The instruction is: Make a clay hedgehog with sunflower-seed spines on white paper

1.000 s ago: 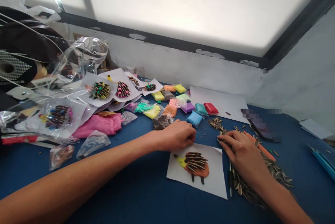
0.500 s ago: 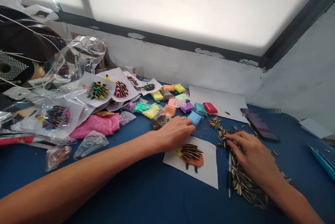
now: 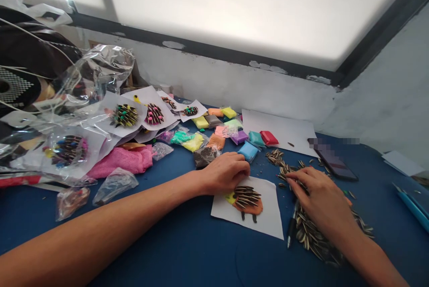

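Note:
My left hand [image 3: 225, 171] rests at the upper left edge of a white paper sheet [image 3: 268, 226], its fingers curled closed; whatever is in them is hidden. On the sheet is a clay hedgehog [image 3: 248, 201] with an orange body, a yellow head, dark legs and rows of sunflower seeds as spines. My right hand [image 3: 320, 197] reaches over a spread of striped sunflower seeds [image 3: 311, 238]. Its thumb and index finger pinch a seed at the far left part of the pile. Beneath that hand, a black pen [image 3: 291, 229] lies beside the seeds.
Behind the hands lie clay packets, including a blue one [image 3: 248, 151] and a red one [image 3: 269, 138]. A phone [image 3: 335, 162] lies right of the blank paper [image 3: 281, 124]. At left are finished hedgehog sheets [image 3: 110, 99], a pink cloth [image 3: 120, 162] and plastic bags [image 3: 115, 184].
The hedgehog sheet has shifted slightly right and turned a little. The pen has tilted, its lower end swinging left. My right fingertips have moved slightly left among the seeds.

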Motion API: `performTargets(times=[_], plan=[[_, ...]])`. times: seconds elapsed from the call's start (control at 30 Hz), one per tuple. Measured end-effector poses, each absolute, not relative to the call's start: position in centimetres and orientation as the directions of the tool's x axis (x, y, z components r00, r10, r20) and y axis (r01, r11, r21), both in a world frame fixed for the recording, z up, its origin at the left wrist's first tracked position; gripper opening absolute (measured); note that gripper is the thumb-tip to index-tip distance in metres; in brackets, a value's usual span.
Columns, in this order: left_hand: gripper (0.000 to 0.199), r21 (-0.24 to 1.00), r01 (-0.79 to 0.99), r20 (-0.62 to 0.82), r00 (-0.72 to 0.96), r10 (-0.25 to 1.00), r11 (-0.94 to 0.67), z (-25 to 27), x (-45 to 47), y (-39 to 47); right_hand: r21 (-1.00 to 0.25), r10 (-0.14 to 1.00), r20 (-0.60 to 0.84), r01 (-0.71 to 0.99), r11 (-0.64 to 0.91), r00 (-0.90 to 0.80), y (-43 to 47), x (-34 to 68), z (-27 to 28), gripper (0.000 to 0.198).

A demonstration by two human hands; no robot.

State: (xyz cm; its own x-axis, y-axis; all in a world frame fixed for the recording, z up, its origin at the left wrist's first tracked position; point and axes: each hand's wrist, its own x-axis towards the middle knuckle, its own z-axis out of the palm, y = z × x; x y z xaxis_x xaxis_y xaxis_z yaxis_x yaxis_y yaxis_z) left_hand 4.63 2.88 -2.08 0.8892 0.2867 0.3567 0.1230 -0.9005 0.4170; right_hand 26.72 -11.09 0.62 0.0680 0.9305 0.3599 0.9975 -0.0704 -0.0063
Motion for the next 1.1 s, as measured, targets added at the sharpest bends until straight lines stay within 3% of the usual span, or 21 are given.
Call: performTargets(times=[0.57,0.73,0.87,0.93,1.1], plan=[[0.015,0.417,0.122,0.36,0.888,0.286,-0.901,-2.0,4.6,2.8,-0.007,0.951,0.307,0.999,-0.041,0.041,-10.1,26.5,-0.1,0.019],[0.014,0.403,0.12,0.372,0.884,0.283,-0.907,-2.1,4.6,2.9,-0.11,0.945,0.316,0.992,-0.056,0.088,-11.9,24.4,3.1,0.024],[0.013,0.409,0.12,0.381,0.878,0.289,-0.905,-2.3,4.7,2.9,-0.347,0.972,0.234,0.935,0.075,0.009,-13.8,21.2,4.7,0.017],[0.013,0.411,0.113,0.386,0.878,0.285,-0.905,-2.4,4.7,3.0,-0.369,0.98,0.186,0.919,0.14,-0.074,-14.3,20.0,4.5,0.015],[0.013,0.412,0.106,0.391,0.877,0.281,-0.905,-2.6,4.8,3.1,-0.32,0.955,0.248,0.917,0.237,-0.16,-14.4,19.4,2.6,0.014]])
